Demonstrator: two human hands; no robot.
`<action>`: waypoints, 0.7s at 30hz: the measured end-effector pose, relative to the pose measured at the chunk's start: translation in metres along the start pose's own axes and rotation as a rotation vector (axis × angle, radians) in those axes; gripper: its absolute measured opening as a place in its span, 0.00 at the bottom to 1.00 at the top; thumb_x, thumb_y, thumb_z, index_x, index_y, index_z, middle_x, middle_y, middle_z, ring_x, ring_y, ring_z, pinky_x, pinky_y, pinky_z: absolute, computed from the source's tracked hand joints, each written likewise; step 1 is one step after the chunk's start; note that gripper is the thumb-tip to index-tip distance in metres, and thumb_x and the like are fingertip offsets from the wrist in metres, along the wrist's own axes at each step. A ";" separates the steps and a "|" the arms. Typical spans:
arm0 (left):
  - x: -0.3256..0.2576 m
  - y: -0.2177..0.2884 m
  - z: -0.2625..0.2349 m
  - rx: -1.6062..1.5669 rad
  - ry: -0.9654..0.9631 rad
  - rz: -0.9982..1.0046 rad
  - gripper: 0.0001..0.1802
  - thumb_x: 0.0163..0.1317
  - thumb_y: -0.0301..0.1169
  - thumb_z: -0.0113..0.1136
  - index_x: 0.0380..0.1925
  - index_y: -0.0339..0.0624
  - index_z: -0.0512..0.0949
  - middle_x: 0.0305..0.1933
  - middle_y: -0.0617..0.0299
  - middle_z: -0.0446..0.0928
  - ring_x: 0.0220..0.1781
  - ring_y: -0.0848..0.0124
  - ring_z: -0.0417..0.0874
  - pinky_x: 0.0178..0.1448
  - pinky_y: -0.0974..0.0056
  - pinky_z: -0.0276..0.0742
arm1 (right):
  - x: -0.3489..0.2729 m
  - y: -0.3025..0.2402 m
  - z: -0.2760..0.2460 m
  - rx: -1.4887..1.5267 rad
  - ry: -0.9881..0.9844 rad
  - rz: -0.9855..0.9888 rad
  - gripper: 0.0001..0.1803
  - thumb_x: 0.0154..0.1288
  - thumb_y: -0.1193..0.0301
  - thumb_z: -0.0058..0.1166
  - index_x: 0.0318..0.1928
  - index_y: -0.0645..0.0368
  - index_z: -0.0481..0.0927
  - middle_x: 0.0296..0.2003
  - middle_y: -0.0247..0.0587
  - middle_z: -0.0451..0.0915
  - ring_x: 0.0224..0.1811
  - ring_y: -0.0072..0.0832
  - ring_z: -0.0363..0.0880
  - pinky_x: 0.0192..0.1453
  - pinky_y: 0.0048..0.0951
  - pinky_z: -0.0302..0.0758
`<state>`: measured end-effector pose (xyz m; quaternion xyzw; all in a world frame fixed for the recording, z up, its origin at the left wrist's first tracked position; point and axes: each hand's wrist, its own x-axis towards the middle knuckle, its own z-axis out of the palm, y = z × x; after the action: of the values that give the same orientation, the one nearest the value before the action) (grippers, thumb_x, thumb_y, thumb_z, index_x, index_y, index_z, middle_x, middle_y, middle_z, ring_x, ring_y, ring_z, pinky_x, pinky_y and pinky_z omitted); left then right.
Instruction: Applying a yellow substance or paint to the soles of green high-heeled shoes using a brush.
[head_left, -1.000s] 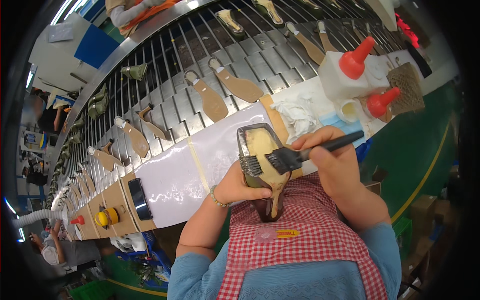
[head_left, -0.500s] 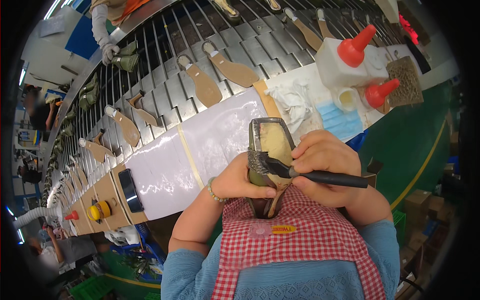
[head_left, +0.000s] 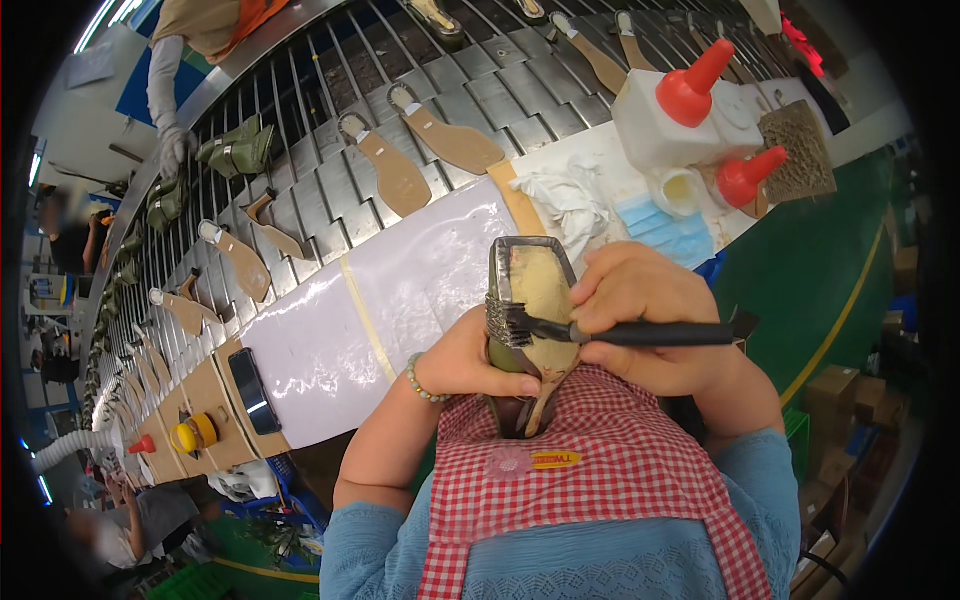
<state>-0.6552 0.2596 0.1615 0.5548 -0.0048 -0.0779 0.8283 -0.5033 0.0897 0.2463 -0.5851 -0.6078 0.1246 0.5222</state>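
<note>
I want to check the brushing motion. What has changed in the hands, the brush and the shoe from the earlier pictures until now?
The right hand swung the black-handled brush: its handle pointed up-right a second ago and now lies level, bristles on the left edge of the dark shoe's yellowish sole. The left hand keeps its grip on the shoe. The white bottles with red nozzles and the tan soles on the slatted conveyor look unchanged.

Apron (head_left: 600,480) red/white check; brush (head_left: 640,333) blk; bottle caps (head_left: 692,88) red; shoe sole (head_left: 541,300) tan.
</note>
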 end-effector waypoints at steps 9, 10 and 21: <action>-0.010 -0.027 -0.010 -0.075 -0.005 0.027 0.33 0.45 0.35 0.75 0.51 0.35 0.74 0.50 0.60 0.77 0.52 0.70 0.76 0.58 0.64 0.71 | -0.021 0.005 -0.048 0.144 0.102 0.208 0.13 0.50 0.73 0.68 0.36 0.62 0.80 0.35 0.42 0.79 0.43 0.31 0.78 0.48 0.29 0.72; -0.014 -0.035 -0.011 -0.081 0.078 0.050 0.33 0.46 0.38 0.74 0.51 0.34 0.74 0.51 0.59 0.77 0.53 0.70 0.76 0.58 0.64 0.71 | -0.026 0.003 -0.063 0.080 0.170 0.355 0.14 0.52 0.73 0.66 0.39 0.63 0.78 0.35 0.39 0.78 0.42 0.26 0.76 0.47 0.26 0.71; -0.035 -0.042 -0.044 -0.343 0.631 0.210 0.51 0.48 0.77 0.44 0.52 0.40 0.69 0.37 0.50 0.78 0.33 0.61 0.82 0.33 0.61 0.80 | -0.070 0.103 -0.112 -0.580 0.409 0.656 0.12 0.51 0.71 0.64 0.35 0.63 0.79 0.30 0.41 0.80 0.34 0.30 0.79 0.41 0.29 0.72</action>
<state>-0.6911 0.2886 0.1085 0.4014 0.2069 0.1825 0.8734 -0.3718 0.0082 0.1805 -0.8800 -0.2858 -0.0097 0.3793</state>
